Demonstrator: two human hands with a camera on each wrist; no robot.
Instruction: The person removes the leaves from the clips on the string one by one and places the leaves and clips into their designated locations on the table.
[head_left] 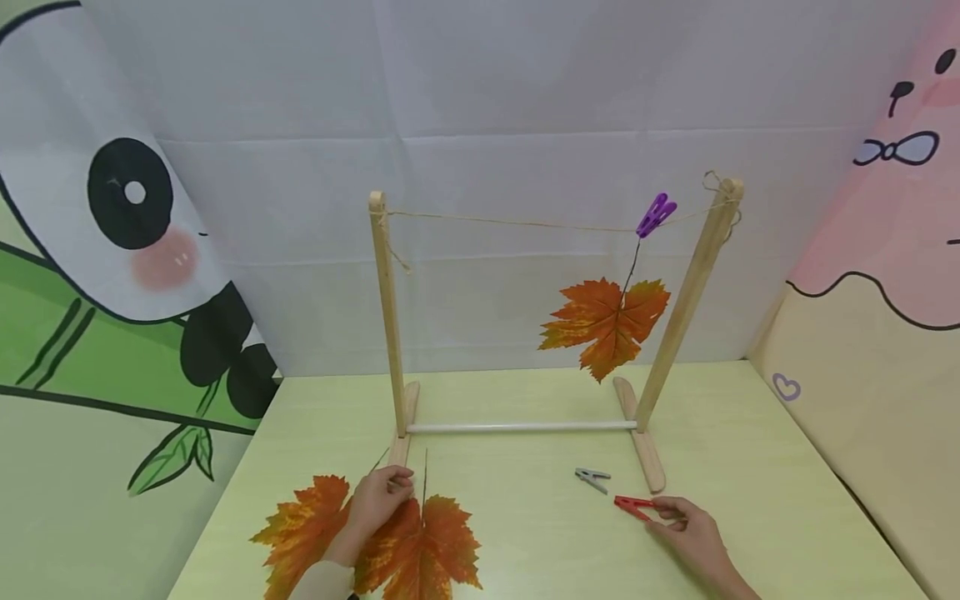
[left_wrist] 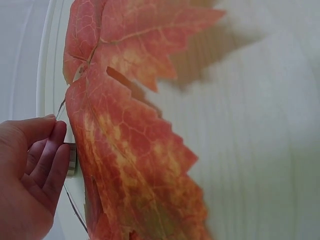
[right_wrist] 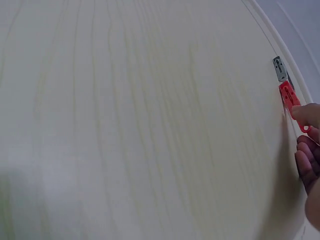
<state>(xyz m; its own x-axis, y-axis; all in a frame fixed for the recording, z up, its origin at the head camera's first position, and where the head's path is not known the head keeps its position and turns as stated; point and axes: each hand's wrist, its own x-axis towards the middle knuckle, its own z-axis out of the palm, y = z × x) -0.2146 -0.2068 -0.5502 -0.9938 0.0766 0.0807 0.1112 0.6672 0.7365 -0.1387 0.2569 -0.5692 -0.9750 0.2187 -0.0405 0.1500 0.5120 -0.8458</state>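
Observation:
My right hand (head_left: 693,533) pinches a red clothespin (head_left: 633,507) by its handle end, just over the table. A grey clothespin (head_left: 592,478) lies beyond its tip. My left hand (head_left: 378,504) is among two orange maple leaves, its fingers loosely bent. The right-hand leaf (head_left: 420,554) has its stem beside my fingertips; in the head view a small gap shows between them. The left-hand leaf (head_left: 307,529) lies partly behind my wrist. A third maple leaf (head_left: 611,325) hangs by its stem from a purple clothespin (head_left: 656,215) on the string (head_left: 510,222).
A wooden frame stands behind my hands, with a left post (head_left: 387,317), a right post (head_left: 690,304) and a white crossbar (head_left: 517,427). The string runs between the post tops. Printed cloth panels (head_left: 217,333) enclose the pale table (head_left: 525,533) on its sides.

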